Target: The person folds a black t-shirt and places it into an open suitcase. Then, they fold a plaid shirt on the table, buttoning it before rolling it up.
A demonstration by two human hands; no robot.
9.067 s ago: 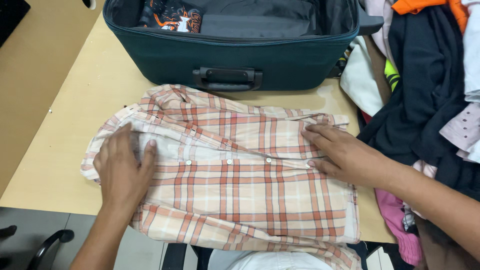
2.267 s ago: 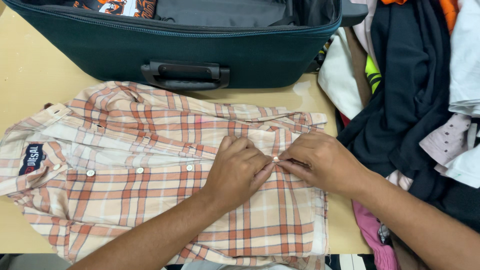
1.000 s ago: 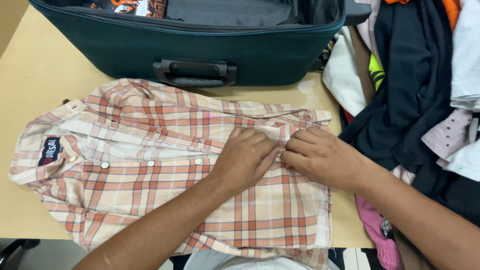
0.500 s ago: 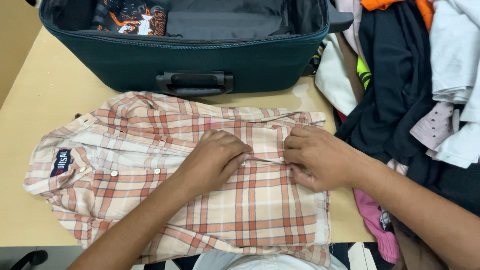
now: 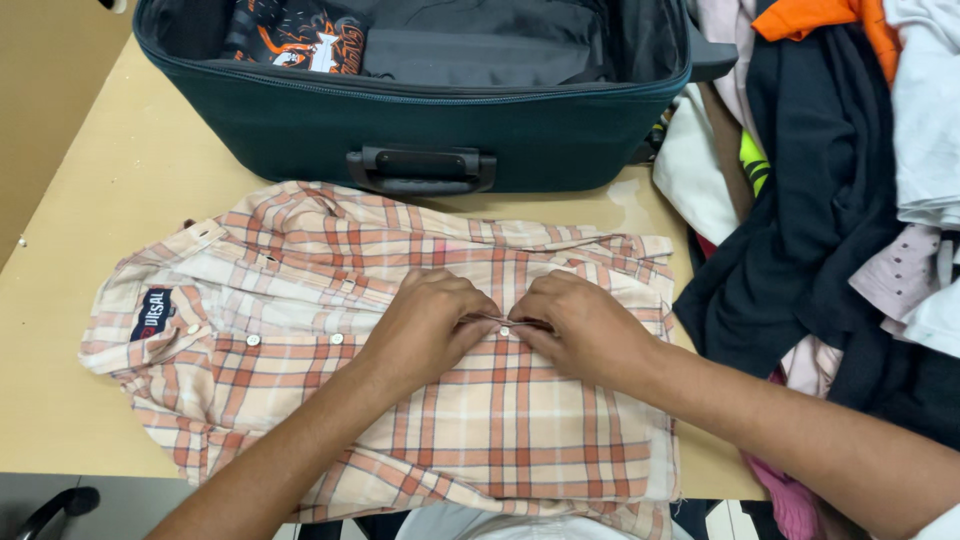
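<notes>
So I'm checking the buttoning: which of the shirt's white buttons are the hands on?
The button between both hands' fingertips; the other two lie untouched toward the collar.

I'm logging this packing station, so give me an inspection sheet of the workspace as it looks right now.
Surface: light wooden table, mostly covered.
Job's things: orange plaid shirt lying flat, collar to the left; white button between the fingertips.
Clutter: heap of mixed clothes on the right.
Hands: left hand and right hand meet at the shirt's placket, pinching fabric.
Cables: nothing seen.
Surroundings: open dark teal suitcase behind the shirt, folded dark garments inside; chair part at bottom left.
</notes>
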